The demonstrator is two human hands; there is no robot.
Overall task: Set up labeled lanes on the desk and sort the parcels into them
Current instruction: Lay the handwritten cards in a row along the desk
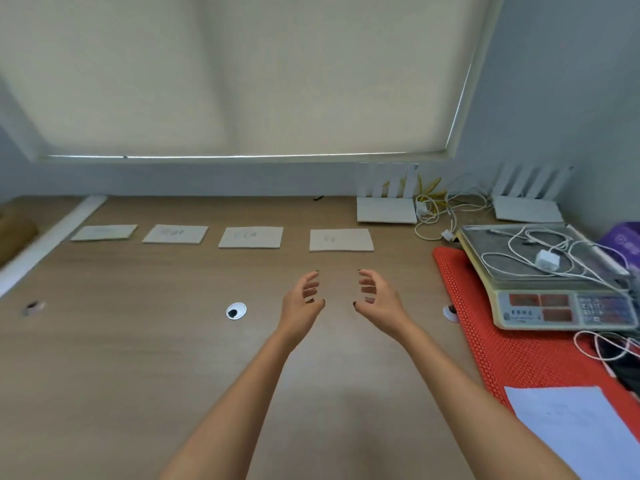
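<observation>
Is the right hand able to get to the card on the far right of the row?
Probably yes. The right hand hovers empty, fingers loosely curled, just in front of the rightmost card, with only bare desk between them. The left hand stays off to its side, out of the way.

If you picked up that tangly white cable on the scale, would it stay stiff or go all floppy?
Probably floppy: the cable lies in loose loops on the scale, so it would likely dangle and drag. The small white plug on it would probably swing below. It looks thin, so likely light, though the loops might snag each other.
</observation>
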